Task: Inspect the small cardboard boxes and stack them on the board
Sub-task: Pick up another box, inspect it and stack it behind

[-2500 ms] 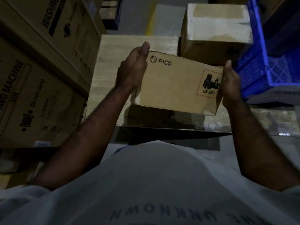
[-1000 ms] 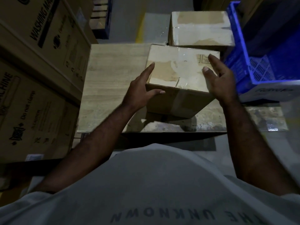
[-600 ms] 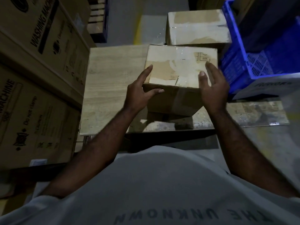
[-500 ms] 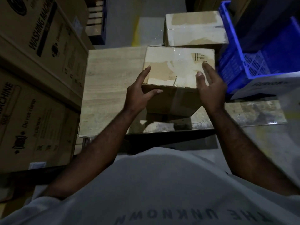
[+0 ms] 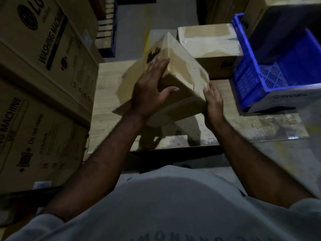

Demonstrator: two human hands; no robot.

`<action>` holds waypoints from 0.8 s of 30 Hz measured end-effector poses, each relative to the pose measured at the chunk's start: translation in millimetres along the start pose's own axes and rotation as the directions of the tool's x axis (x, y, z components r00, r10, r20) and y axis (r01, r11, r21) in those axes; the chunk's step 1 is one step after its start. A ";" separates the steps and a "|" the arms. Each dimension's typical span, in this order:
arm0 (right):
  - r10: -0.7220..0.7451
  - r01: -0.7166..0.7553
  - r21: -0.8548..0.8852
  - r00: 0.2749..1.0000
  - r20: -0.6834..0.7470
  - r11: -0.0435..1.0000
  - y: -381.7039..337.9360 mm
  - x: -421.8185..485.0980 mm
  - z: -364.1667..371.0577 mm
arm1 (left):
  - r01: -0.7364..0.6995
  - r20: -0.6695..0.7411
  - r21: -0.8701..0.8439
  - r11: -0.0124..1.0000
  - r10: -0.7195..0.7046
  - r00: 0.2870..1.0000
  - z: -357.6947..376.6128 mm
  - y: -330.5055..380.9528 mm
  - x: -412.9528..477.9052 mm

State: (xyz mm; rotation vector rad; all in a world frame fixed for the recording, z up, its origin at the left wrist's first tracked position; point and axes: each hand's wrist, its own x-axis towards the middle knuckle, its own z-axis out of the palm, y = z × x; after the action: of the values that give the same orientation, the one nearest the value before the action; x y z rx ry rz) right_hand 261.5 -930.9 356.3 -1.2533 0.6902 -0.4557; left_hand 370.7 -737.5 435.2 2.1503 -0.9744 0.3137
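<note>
A small brown cardboard box (image 5: 182, 75) is tilted in the air above the pale wooden board (image 5: 107, 105), one corner pointing away from me. My left hand (image 5: 149, 89) is pressed flat on its left face, fingers spread over a black printed mark. My right hand (image 5: 214, 101) cups its lower right corner. A second small box (image 5: 210, 44) with tape on top rests at the board's far side.
Large washing machine cartons (image 5: 43, 84) are stacked along the left. A blue plastic crate (image 5: 271, 73) sits at the right on the board's edge. Grey floor (image 5: 286, 162) lies beyond the board's near edge. A dark pallet (image 5: 107, 26) is at the back.
The box was level between my hands with its taped top up. It is now lifted and rotated, tipped onto a corner, and my left hand has slid up onto its side face.
</note>
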 end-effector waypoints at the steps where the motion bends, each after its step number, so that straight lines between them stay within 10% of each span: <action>1: 0.071 -0.071 0.022 0.997 0.022 0.997 9.0 2.5 -0.7 | -0.029 0.045 0.050 0.998 0.027 0.999 3.6 0.9 2.1; 12: 0.234 -0.240 -0.121 0.970 -0.061 0.963 6.4 3.3 -23.7 | -0.207 0.621 0.217 0.954 0.029 0.783 60.9 6.8 -25.1; 18: -0.032 0.041 -0.269 0.999 0.039 0.962 -19.8 1.0 -39.4 | -0.095 0.592 0.325 0.941 -0.124 0.796 47.3 -30.8 -47.2; 24: -0.207 0.352 -0.838 0.934 0.290 0.418 -17.0 -1.7 -19.8 | 0.345 0.308 0.314 0.885 -0.439 0.844 29.7 -58.0 -73.5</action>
State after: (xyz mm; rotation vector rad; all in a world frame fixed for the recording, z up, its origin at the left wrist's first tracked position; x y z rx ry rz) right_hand 247.4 -948.3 369.9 -2.4311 0.5886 -0.2496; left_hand 360.6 -693.2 348.1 2.6393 -0.6810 -0.1970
